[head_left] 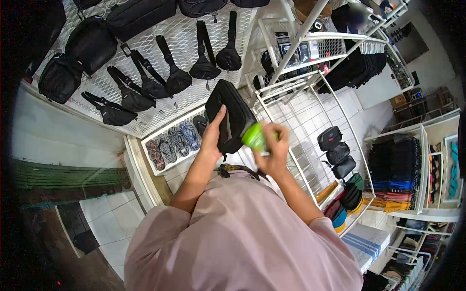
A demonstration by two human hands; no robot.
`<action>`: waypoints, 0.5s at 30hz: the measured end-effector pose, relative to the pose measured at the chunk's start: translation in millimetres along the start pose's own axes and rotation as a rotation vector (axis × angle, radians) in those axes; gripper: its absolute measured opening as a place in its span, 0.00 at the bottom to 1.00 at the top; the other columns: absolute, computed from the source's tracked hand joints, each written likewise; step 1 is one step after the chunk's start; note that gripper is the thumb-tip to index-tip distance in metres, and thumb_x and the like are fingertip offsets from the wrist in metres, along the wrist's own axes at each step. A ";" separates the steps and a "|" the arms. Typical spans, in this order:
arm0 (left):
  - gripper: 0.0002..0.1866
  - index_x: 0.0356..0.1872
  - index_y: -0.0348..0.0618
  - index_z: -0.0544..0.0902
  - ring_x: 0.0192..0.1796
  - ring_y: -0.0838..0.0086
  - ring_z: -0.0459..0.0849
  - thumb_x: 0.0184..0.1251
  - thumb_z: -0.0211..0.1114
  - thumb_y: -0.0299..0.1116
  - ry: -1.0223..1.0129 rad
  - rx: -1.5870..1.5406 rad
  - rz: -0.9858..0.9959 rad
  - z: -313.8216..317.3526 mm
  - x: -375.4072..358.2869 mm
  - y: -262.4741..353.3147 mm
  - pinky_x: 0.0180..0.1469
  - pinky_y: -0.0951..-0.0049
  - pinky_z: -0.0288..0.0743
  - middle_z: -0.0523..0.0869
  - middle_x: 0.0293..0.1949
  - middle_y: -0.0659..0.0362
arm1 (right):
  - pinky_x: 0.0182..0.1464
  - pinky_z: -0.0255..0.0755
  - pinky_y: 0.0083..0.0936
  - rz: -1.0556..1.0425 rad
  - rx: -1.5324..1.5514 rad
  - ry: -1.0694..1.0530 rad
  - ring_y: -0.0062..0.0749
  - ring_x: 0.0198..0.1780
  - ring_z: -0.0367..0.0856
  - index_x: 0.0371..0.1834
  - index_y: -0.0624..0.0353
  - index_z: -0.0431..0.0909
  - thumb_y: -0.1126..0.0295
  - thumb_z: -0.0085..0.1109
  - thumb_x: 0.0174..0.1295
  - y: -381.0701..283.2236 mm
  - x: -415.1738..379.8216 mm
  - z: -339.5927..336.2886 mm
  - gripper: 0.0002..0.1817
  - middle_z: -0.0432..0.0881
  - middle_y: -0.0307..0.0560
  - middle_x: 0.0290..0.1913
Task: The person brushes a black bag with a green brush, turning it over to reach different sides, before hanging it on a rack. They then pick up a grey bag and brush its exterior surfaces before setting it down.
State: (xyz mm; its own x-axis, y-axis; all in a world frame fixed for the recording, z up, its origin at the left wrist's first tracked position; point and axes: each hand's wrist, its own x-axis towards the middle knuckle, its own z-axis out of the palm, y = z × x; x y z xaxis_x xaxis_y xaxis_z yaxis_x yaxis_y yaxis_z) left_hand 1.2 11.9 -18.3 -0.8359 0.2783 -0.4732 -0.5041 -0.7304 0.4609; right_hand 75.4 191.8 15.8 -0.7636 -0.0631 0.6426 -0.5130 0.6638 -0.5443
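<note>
My left hand (213, 137) grips a small black zip bag (227, 109) by its left side, thumb lying across the face. The bag is held tilted in front of my body. In my right hand (275, 145) is a soft bright green cloth (254, 137), pinched between fingers and thumb and smeared by motion. Its edge overlaps the bag's lower right side in this view. A short strap or zip pull hangs from the bag's lower end.
Black sling bags (206, 68) hang on a white mesh wall ahead. Below it, a white tray (161, 167) holds several pairs of flip-flops. White metal racks (296, 87) stand close on the right, with small black bags (337, 154) and caps (352, 198). Folded trousers (393, 165) fill a shelf beyond.
</note>
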 end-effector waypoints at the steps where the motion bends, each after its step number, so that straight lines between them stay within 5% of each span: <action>1: 0.22 0.57 0.40 0.85 0.44 0.67 0.93 0.72 0.72 0.46 -0.034 0.001 -0.005 -6.2 3.6 -1.5 0.49 0.66 0.88 0.92 0.48 0.55 | 0.54 0.73 0.39 0.141 0.032 0.075 0.52 0.53 0.76 0.70 0.65 0.76 0.73 0.77 0.44 -4.1 9.5 2.0 0.42 0.74 0.60 0.54; 3: 0.22 0.57 0.40 0.85 0.43 0.67 0.93 0.73 0.72 0.46 -0.005 0.012 0.013 -4.9 2.7 -0.6 0.48 0.67 0.88 0.92 0.48 0.55 | 0.53 0.74 0.39 0.049 0.016 0.111 0.51 0.51 0.78 0.68 0.63 0.78 0.72 0.77 0.44 -5.7 7.2 4.8 0.41 0.76 0.59 0.52; 6: 0.19 0.58 0.41 0.85 0.44 0.68 0.92 0.74 0.70 0.43 -0.106 -0.046 0.037 -8.2 6.4 -2.9 0.48 0.67 0.88 0.92 0.48 0.55 | 0.50 0.76 0.37 -0.307 -0.007 -0.248 0.51 0.46 0.80 0.67 0.60 0.81 0.71 0.77 0.45 -9.8 -8.1 -5.3 0.38 0.80 0.56 0.48; 7: 0.19 0.58 0.41 0.85 0.44 0.68 0.92 0.74 0.70 0.43 -0.106 -0.044 0.031 -8.0 6.7 -2.7 0.48 0.67 0.88 0.92 0.48 0.55 | 0.50 0.76 0.37 -0.301 -0.010 -0.246 0.51 0.46 0.80 0.67 0.60 0.81 0.71 0.77 0.45 -9.4 -6.2 -6.0 0.38 0.80 0.56 0.48; 11: 0.21 0.61 0.41 0.83 0.47 0.70 0.92 0.74 0.70 0.42 -0.052 0.041 0.035 -6.7 1.9 0.4 0.49 0.68 0.88 0.91 0.50 0.56 | 0.57 0.71 0.37 0.247 0.150 0.001 0.46 0.50 0.77 0.74 0.61 0.74 0.68 0.74 0.55 -12.2 30.1 -8.3 0.39 0.78 0.58 0.47; 14: 0.25 0.66 0.40 0.79 0.47 0.70 0.91 0.73 0.71 0.40 0.000 0.187 0.090 6.8 -12.5 8.8 0.49 0.69 0.88 0.90 0.52 0.55 | 0.52 0.73 0.36 0.055 0.255 -0.056 0.46 0.45 0.78 0.74 0.61 0.74 0.66 0.74 0.59 -5.9 26.9 -13.6 0.37 0.79 0.56 0.44; 15: 0.29 0.69 0.39 0.76 0.51 0.70 0.90 0.72 0.73 0.38 -0.145 0.217 0.141 11.7 -21.3 11.2 0.53 0.70 0.86 0.88 0.55 0.55 | 0.52 0.73 0.36 0.047 0.255 -0.051 0.46 0.45 0.78 0.74 0.61 0.74 0.66 0.74 0.59 -0.8 32.7 -13.9 0.37 0.79 0.56 0.44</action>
State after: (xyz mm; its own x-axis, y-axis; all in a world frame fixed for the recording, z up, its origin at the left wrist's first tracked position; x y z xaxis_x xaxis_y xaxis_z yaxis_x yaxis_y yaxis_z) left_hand 10.8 5.1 5.7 -0.9154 0.2811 -0.2881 -0.4024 -0.6217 0.6720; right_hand 56.4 199.5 44.7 -0.8044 -0.0788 0.5888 -0.5538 0.4584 -0.6952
